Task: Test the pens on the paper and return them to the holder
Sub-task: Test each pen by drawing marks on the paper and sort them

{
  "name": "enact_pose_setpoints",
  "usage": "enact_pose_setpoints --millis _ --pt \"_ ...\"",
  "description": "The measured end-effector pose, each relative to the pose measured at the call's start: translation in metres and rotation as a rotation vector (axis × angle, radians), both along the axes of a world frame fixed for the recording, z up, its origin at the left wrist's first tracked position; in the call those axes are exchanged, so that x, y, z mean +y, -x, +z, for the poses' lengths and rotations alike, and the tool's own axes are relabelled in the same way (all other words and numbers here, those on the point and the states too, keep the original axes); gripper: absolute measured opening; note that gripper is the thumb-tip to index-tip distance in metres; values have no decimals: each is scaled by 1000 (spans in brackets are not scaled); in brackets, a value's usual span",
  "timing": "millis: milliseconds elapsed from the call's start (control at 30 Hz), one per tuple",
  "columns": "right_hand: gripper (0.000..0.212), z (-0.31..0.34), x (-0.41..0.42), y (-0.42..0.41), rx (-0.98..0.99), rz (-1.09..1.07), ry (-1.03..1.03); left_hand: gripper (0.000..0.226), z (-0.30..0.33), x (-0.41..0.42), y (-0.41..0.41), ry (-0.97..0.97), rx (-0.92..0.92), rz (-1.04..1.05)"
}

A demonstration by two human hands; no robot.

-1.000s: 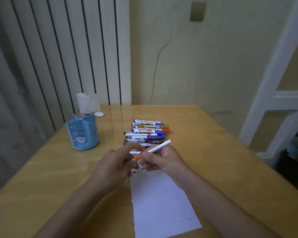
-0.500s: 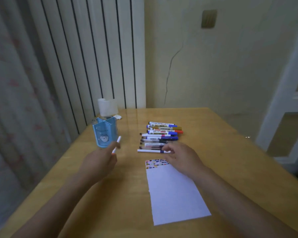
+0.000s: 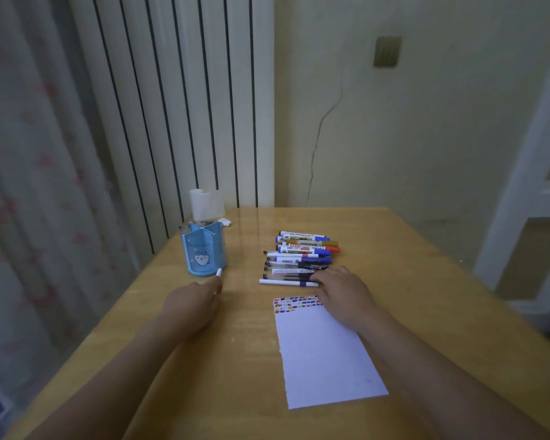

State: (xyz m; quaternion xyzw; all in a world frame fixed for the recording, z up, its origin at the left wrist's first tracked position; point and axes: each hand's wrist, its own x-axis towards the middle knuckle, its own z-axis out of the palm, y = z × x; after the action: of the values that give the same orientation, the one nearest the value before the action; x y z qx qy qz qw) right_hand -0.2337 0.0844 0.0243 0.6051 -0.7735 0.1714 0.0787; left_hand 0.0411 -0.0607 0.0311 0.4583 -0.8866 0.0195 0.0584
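Holding a white pen (image 3: 218, 275) pinched in the left hand (image 3: 193, 301), tip end raised just short of the blue holder (image 3: 203, 248); step in hand looks like returning a tested pen. Right hand (image 3: 342, 289) lies with fingers extended on the nearest pen of the row (image 3: 300, 257), beyond the paper (image 3: 326, 357), whose far edge carries colour swatches. Next move likely needs a lift over the holder rim into one compartment. Surface (image 3: 426, 296): glossy wood. Beyond the holder, a translucent container (image 3: 206, 203); farther, a striped panel and a cracked wall.
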Motion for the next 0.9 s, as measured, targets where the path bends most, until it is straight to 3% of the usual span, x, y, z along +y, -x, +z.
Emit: enact_pose_setpoints --millis 367,667,900 --pt "30 -1 -13 0 -10 -12 2 34 0 -12 9 31 -32 -63" --pt "10 5 -27 -4 -25 -52 -20 42 3 -7 10 39 -15 -42" --pt "19 20 -11 -2 -95 2 74 51 17 9 18 66 159 -124"
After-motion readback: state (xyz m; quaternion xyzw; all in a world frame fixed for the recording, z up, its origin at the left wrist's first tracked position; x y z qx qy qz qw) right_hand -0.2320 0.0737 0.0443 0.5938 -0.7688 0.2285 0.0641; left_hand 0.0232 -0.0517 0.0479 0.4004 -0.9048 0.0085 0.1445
